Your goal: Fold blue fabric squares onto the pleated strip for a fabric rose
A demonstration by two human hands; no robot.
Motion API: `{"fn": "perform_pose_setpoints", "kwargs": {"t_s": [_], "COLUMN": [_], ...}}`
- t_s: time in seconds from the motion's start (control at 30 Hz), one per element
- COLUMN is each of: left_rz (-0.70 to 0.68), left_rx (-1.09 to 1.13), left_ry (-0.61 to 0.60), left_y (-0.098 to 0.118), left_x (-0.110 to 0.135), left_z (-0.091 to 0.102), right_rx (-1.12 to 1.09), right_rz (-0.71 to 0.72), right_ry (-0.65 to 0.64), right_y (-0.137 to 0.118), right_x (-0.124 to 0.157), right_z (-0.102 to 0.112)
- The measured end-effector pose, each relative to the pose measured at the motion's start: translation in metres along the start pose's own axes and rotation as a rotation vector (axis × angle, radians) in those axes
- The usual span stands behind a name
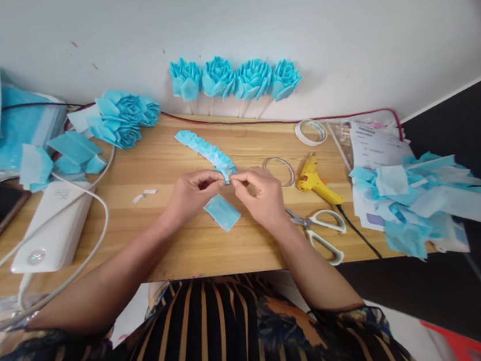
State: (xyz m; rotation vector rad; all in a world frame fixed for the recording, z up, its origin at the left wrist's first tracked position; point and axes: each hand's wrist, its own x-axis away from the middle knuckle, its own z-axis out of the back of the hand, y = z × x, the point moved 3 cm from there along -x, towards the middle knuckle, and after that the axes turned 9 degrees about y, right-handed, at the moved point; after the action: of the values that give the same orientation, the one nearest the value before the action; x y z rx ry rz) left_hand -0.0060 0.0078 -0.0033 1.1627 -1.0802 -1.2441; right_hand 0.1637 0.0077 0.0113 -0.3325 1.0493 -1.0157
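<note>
A long pleated strip of light-blue fabric [204, 147] lies on the wooden table [179, 251], running from the back toward me. My left hand [192, 194] and my right hand [259, 195] both pinch its near end, fingertips pressed together around the folds. Just below my hands a small blue fabric square [222, 212] lies flat on the wood.
Several finished blue fabric flowers [233, 80] lean on the wall; more flowers [123, 118] and fabric pieces sit left. A white power bank [54, 225] with cables is at left. Scissors [322, 232], a yellow glue gun [314, 181], tape rolls [311, 132] and blue scraps [416, 201] are at right.
</note>
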Motion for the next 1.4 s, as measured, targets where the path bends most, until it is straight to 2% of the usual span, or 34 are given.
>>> {"fn": "perform_pose_setpoints", "kwargs": {"t_s": [0.17,0.43,0.53,0.6,0.67,0.73,0.87,0.97,1.07,1.2,1.3,1.4], "left_rz": [0.014,0.095,0.093,0.046,-0.034,-0.116,-0.26,-0.281,-0.229,-0.157,-0.126,-0.087], "left_rx": [0.033,0.101,0.205,0.289,0.354,0.394,0.44,0.428,0.399,0.36,0.352,0.383], "left_ry": [0.006,0.04,0.126,0.218,0.311,0.354,0.347,0.367,0.389,0.404,0.391,0.281], "left_y": [0.001,0.001,0.006,0.017,0.032,0.048,0.067,0.07,0.067,0.061,0.058,0.053], "left_x": [-0.001,-0.003,-0.008,-0.011,-0.012,-0.01,0.0,0.01,0.018,0.023,0.024,0.025], "left_z": [0.0,0.004,0.014,0.028,0.045,0.062,0.086,0.097,0.104,0.109,0.107,0.099], "right_rx": [-0.016,-0.23,-0.289,-0.309,-0.331,-0.319,-0.25,-0.166,-0.108,-0.134,-0.214,-0.286], "right_rz": [-0.043,-0.369,-0.454,-0.48,-0.471,-0.399,-0.118,0.03,0.008,-0.043,-0.075,-0.098], "right_ry": [0.048,0.151,0.221,0.237,0.159,0.009,-0.314,-0.513,-0.561,-0.539,-0.592,-0.579], "right_y": [0.0,0.018,0.03,0.033,0.026,0.008,-0.039,-0.061,-0.064,-0.062,-0.06,-0.05], "right_x": [0.0,-0.004,-0.004,-0.004,-0.005,-0.007,-0.015,-0.019,-0.021,-0.018,-0.017,-0.028], "right_z": [0.003,0.006,0.005,0.002,-0.006,-0.02,-0.061,-0.095,-0.122,-0.139,-0.138,-0.119]}}
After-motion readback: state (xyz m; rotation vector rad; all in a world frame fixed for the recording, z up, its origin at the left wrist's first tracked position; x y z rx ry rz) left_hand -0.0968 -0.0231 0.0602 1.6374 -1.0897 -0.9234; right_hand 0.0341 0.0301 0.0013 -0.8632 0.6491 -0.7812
